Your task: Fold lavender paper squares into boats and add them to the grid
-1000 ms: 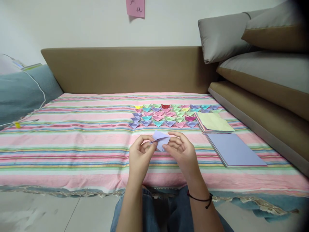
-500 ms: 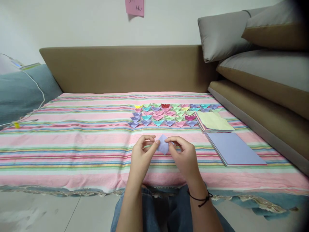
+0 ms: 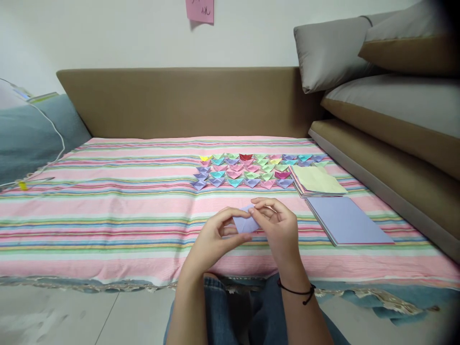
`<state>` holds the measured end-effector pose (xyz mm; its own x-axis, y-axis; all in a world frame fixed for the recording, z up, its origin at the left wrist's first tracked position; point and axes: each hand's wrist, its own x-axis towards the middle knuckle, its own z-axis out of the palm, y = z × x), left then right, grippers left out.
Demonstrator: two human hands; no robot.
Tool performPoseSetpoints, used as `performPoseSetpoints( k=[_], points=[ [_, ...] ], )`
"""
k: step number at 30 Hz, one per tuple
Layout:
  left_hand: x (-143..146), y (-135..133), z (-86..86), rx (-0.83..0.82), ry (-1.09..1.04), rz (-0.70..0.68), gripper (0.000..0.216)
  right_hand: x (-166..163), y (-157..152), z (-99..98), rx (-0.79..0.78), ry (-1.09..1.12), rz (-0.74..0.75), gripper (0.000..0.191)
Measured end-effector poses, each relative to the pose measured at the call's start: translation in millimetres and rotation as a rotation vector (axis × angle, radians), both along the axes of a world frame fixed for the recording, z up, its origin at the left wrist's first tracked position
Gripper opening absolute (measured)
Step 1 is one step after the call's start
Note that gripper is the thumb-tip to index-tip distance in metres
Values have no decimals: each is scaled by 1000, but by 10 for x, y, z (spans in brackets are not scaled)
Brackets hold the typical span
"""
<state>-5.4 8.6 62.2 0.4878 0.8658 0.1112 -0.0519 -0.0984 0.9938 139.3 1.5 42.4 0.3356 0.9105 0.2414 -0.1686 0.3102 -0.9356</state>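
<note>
Both forearms reach forward from the lower edge, converging over the striped sheet [image 3: 118, 206]. The left hand [image 3: 213, 235] is bent inward at the wrist and curls round the left side of a folded lavender paper [image 3: 246, 225], forefinger across its top and thumb along its lower edge. The right hand [image 3: 275, 224], a black cord bracelet [image 3: 296, 291] at its wrist, pinches the upper right corner between thumb and forefinger, its other fingers loosely bent. That one paper is held between the two hands, just in front of the seated person.

Beyond it are five rows of folded paper boats [image 3: 252, 183]. The nearest row counts six: four purple, one cyan, one pink. Among all the rows, one boat is red and one magenta; the back rows overlap too closely for a sure total. To the right lie two paper piles, one yellow-topped stack [image 3: 318, 181] and one lavender-topped stack [image 3: 350, 221].
</note>
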Motion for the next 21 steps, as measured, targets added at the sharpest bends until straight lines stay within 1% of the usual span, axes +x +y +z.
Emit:
performPoseSetpoints(
  k=[2, 3, 5, 9, 13, 15, 18, 21],
  points=[
    [-20, -1, -6, -39, -42, -86, 43, 13, 3, -11, 3, -2, 1, 11],
    [-29, 2, -16, -48, -50, -113, 46, 19, 5, -17, 7, -12, 7, 9],
    [-42, 11, -40, -59, -57, -128, 46, 32, 10, -29, 22, -40, 16, 6],
    [-55, 17, -61, -53, -26, -108, 43, 65, 18, -46, 60, -106, 48, 2],
    [-58, -3, -24, 32, 64, -91, 42, 93, 23, -58, 92, -170, 85, 6],
    [-55, -13, -1, 66, 99, -90, 44, 99, 26, -61, 89, -151, 73, 7],
    [-50, -15, 17, 63, 135, -71, 42, 104, 26, -60, 72, -105, 52, 12],
    [-51, -8, 17, 46, 170, -30, 39, 108, 21, -58, 84, -122, 59, 8]
  ],
)
